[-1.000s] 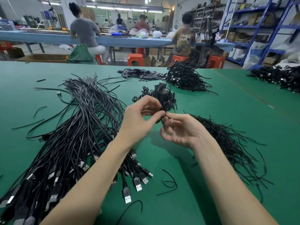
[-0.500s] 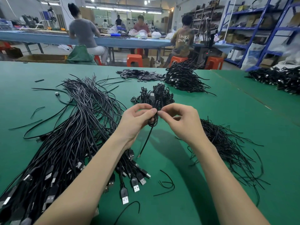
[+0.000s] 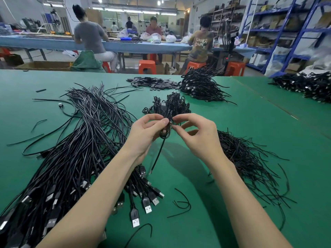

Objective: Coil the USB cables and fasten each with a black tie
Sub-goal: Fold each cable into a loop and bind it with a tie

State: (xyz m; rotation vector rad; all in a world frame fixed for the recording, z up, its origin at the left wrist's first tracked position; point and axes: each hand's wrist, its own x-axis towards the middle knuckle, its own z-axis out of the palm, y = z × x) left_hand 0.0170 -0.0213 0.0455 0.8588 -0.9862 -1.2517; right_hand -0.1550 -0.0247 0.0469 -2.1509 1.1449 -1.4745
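Note:
A small coiled black USB cable (image 3: 165, 132) hangs between my hands above the green table (image 3: 250, 122), one loose end trailing down toward the table. My left hand (image 3: 146, 135) pinches the top of the coil with thumb and fingers. My right hand (image 3: 195, 135) pinches a thin black tie (image 3: 173, 123) at the coil's top. A big pile of uncoiled USB cables (image 3: 71, 149) lies to the left, plugs toward me. Loose black ties (image 3: 247, 158) are heaped to the right. Behind my hands sits a small heap of tied coils (image 3: 172, 104).
A larger heap of cables (image 3: 200, 85) and flat black parts (image 3: 152, 83) lie at the table's far edge. More cables (image 3: 308, 85) sit on the adjoining table at right. Stray ties (image 3: 180, 203) lie near me. People work at a blue bench (image 3: 53, 42) beyond.
Both hands rose and came together at the coil's top. A loose cable end now hangs below the coil. The right hand turned from palm-up to pinching the tie.

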